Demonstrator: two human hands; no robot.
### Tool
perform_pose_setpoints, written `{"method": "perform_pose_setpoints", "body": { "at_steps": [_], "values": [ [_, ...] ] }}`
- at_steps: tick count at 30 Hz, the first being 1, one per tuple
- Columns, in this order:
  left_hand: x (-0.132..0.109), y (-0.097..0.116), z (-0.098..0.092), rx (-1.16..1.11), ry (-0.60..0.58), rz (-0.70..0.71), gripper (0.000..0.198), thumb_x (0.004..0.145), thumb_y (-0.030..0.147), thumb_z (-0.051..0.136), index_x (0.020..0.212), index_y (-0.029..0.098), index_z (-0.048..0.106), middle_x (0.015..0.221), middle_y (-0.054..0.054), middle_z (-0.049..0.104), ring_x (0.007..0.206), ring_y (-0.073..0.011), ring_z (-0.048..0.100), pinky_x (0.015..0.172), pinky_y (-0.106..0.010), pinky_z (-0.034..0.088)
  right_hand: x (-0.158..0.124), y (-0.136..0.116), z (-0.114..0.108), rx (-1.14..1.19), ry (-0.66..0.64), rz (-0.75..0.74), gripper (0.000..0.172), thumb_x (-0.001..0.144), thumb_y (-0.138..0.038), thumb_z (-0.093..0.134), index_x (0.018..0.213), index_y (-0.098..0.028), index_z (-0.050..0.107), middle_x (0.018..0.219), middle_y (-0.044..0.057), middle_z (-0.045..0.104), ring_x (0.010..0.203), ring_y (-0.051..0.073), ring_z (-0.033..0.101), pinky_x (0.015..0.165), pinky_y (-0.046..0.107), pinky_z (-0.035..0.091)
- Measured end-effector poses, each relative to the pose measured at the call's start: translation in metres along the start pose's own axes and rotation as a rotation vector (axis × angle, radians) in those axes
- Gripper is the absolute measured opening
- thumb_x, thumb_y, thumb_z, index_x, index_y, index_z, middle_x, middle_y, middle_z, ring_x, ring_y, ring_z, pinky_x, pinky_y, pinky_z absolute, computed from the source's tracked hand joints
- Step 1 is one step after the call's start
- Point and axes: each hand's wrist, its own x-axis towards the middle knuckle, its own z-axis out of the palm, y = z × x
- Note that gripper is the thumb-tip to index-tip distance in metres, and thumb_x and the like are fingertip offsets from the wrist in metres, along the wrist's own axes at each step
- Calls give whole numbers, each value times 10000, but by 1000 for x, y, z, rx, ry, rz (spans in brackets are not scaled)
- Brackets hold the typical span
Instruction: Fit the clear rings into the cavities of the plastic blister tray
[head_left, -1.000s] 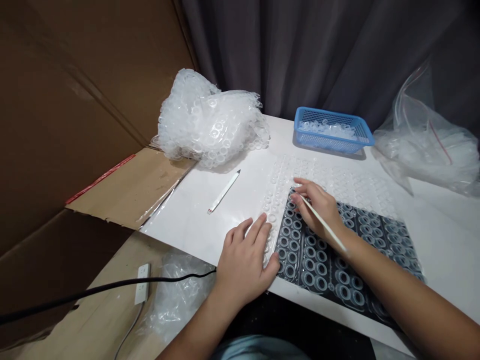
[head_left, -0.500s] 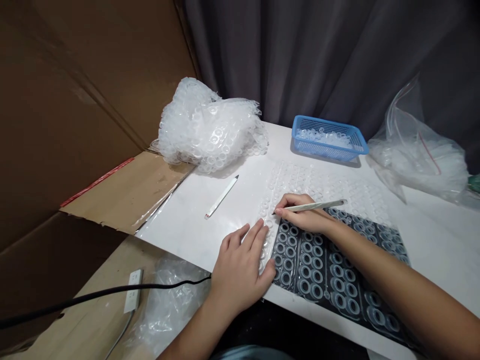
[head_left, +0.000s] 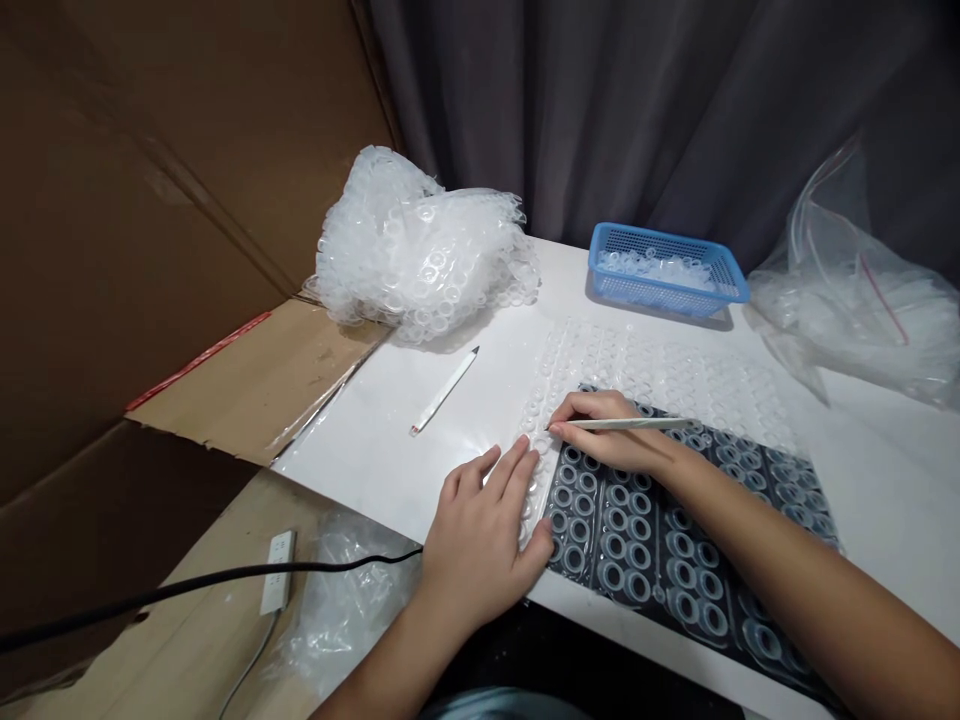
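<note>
My left hand lies flat, fingers spread, on the left edge of a clear plastic sheet of rings. In my right hand is a slim white pen-like tool, pinched near its tip and slanting back to the right. The tip is close to the rings just beyond my left fingertips; whether it touches them I cannot tell. Under the sheet and my right forearm lies a black board, against which the rows of rings stand out. Another white pen-like tool with a dark tip rests on the table to the left.
A heap of clear ring sheets stands at the back left of the white table. Behind the work are a blue basket of small clear pieces and a clear zip bag. A black cable crosses the lower left.
The rear end of the tool in my right hand has dipped lower. More of the black board shows beyond that hand. My left hand stays put, and the view has shifted slightly.
</note>
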Motion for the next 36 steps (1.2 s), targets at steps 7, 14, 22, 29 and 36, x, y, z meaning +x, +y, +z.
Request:
{"method": "perform_pose_setpoints", "body": {
  "at_steps": [7, 14, 22, 29, 36],
  "values": [
    [0, 1, 0, 2, -7, -9, 539, 795, 337, 518, 1316, 198, 494, 1423, -18, 456, 1214, -299, 440, 969, -440, 349, -3, -1, 1, 15, 45, 19, 121, 845, -268, 570, 789, -187, 640, 741, -2, 681, 688, 130, 618, 631, 239, 432],
    [1, 1, 0, 5, -2, -9, 540, 797, 339, 518, 1317, 194, 493, 1421, -17, 460, 1213, -297, 440, 967, -441, 351, -3, -2, 0, 13, 58, 34, 124, 842, -269, 575, 775, -185, 637, 715, -8, 679, 664, 126, 615, 612, 232, 425],
    [1, 1, -1, -1, -20, -20, 533, 803, 341, 507, 1317, 199, 496, 1419, -21, 462, 1224, -292, 431, 980, -436, 347, -4, 3, 4, -120, 26, -145, 127, 884, -240, 527, 812, -189, 617, 749, 9, 670, 684, 131, 621, 637, 244, 468],
    [1, 1, -1, -6, -21, -23, 539, 793, 344, 512, 1311, 196, 503, 1407, -25, 475, 1213, -295, 437, 978, -441, 353, -10, 6, 14, -293, 193, -423, 160, 946, -204, 405, 944, -177, 562, 951, 99, 692, 907, 179, 667, 790, 304, 547],
    [1, 1, -1, -18, -20, -25, 541, 792, 340, 517, 1315, 205, 495, 1407, -22, 474, 1214, -293, 436, 983, -443, 349, -7, 15, 13, -87, 431, -99, 136, 910, -294, 485, 859, -193, 560, 1133, 115, 646, 877, 204, 682, 703, 336, 578]
  ]
}}
